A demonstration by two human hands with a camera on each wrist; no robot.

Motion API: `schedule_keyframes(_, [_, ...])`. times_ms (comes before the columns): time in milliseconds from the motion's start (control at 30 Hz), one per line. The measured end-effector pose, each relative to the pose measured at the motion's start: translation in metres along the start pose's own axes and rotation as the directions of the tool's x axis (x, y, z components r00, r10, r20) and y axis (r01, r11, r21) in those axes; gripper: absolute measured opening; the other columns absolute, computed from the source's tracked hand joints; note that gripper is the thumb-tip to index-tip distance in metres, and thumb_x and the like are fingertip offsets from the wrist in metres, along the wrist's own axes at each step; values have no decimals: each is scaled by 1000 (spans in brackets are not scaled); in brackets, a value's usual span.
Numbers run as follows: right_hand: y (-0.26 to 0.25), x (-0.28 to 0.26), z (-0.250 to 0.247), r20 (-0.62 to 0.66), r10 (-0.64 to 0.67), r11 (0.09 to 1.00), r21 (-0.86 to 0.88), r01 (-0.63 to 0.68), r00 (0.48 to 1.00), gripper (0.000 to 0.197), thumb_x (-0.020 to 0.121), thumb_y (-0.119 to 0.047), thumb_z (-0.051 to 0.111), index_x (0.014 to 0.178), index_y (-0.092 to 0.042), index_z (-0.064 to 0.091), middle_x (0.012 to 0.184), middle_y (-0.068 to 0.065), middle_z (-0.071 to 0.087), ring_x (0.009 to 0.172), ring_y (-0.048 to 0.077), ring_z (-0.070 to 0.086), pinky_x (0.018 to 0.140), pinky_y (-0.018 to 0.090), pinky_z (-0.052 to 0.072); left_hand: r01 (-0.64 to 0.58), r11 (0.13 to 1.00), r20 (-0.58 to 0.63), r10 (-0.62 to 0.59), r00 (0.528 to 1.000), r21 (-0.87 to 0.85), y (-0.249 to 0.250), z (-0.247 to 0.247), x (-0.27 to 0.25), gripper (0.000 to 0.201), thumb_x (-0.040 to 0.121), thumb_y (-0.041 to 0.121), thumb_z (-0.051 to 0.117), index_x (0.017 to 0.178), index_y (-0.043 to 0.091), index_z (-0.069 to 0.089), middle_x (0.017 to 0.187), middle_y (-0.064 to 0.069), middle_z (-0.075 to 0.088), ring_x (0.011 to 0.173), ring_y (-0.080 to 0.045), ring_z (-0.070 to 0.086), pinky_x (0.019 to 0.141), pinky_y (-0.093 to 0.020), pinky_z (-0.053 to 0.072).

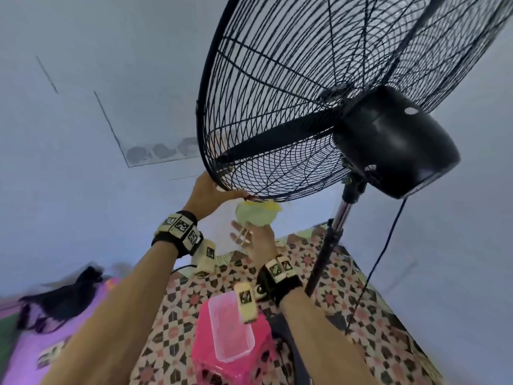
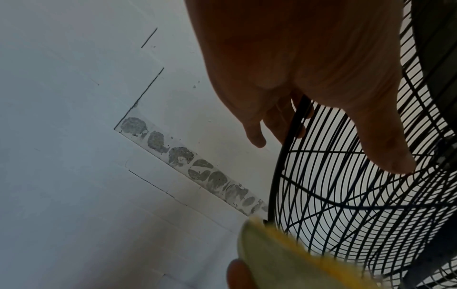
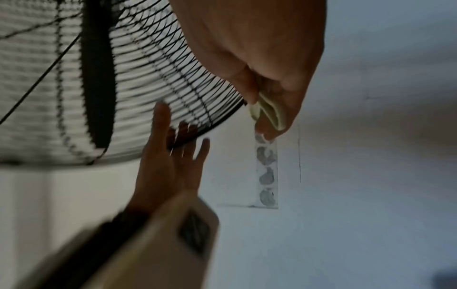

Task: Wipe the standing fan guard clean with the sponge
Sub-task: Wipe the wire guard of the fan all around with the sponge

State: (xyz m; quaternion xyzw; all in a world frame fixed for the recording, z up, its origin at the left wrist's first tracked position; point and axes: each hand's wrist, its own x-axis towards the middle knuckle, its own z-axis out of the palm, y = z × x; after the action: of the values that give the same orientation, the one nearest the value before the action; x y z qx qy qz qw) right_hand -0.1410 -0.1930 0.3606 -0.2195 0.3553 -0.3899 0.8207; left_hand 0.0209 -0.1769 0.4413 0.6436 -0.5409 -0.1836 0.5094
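The black wire fan guard (image 1: 277, 107) fills the upper right of the head view, seen from behind. My left hand (image 1: 211, 194) steadies its lower left rim (image 2: 284, 156): the thumb (image 2: 385, 154) lies on the wires and the straight fingers (image 3: 193, 148) reach past the rim. My right hand (image 1: 254, 237) pinches a folded yellow-green sponge (image 1: 256, 213) and holds it up against the bottom rim, just right of the left thumb. The right wrist view shows the sponge (image 3: 269, 113) squeezed between thumb and fingers beside the rim's edge.
Behind the guard are the black motor housing (image 1: 394, 140), the pole (image 1: 330, 245) and a hanging cord (image 1: 383, 245). Below my arms a clear plastic tub (image 1: 231, 329) sits on a pink stool (image 1: 211, 365) over a patterned mat. Dark cloth (image 1: 61, 298) lies at left. White wall behind.
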Motion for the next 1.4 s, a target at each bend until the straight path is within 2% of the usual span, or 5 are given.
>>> schedule_keyframes(133, [15,-19,-5,221,-70,984,-145,104,973,28,102,1,57,128,-6,60,127,22,69,100,33,75,77,45,61,-11,1000,30,12,999,-25,4,0,1,70,67,35,96,126,15,63,121,8,68,110,14,60,93,-10,47])
schedule_keyframes(367, [-11,25,-31,-244,-102,982,-177,59,964,23,100,4,56,122,-3,54,124,25,66,86,32,71,52,31,57,-20,997,21,21,1000,-71,-1,4,-7,80,66,36,94,135,16,59,126,14,66,115,14,57,91,-3,42])
schedule_keyframes(633, [0,-30,8,96,-94,952,-281,118,991,28,98,7,56,123,-4,59,112,21,73,89,34,76,71,41,59,2,993,23,0,1000,-115,-4,2,6,82,66,27,96,137,15,57,133,4,65,127,-9,59,96,-8,44])
schedule_keyframes(867, [-20,8,-20,-286,-265,931,-323,168,921,35,95,11,55,129,1,56,96,23,74,59,17,68,48,26,49,2,992,16,0,1000,-129,-6,7,-4,86,68,33,95,141,18,53,134,7,64,124,-1,58,93,-5,43])
schedule_keyframes(1400, [-34,-29,-6,-131,-343,832,-502,236,930,27,103,-1,49,127,-11,55,100,12,72,53,13,67,44,25,39,-2,978,-89,-17,996,-210,-4,18,-5,91,70,28,95,146,21,45,135,14,58,127,4,54,100,-21,50])
